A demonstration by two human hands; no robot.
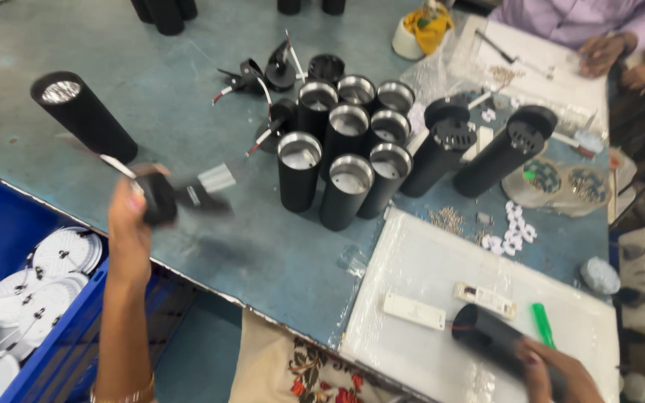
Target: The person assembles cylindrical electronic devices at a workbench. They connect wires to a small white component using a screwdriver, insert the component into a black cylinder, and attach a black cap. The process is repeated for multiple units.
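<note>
Right hand: the right hand (554,369) rests at the near edge of the worktop (188,112), fingers wrapped round a black cylinder housing (487,336) that lies on its side; matte, smooth, tubular.
White pad: a flat white sheet (427,276) wrapped in glossy clear film lies under that housing.
Driver boxes: two slim white rectangular boxes (413,310), each with a pale label strip, lie just beside the housing; thin red wire at its end.
Green tool: a bright green plastic handle (542,324) lies on the pad, near the right hand.
Left hand: the left hand (132,220) is raised over the worktop edge, fingers closed round a small black part (160,198) with a grey rectangular piece (216,179) beyond it; blurred, details cannot be told.
Blue crate: a blue plastic crate (76,328) below the worktop holds round white discs (39,298) with clips.
Upright housings: a cluster of black tubes (345,149) with shiny metal inner rims stands mid-worktop; one lone tube (83,116) leans well apart to the left.
Small parts: white ring-shaped pieces (513,227) and tiny metal screws (448,218) lie scattered beside the pad.
Worktop surface: dull blue-grey, scuffed.
Far side: another person's hands (614,60) rest on a second white sheet (539,67).
</note>
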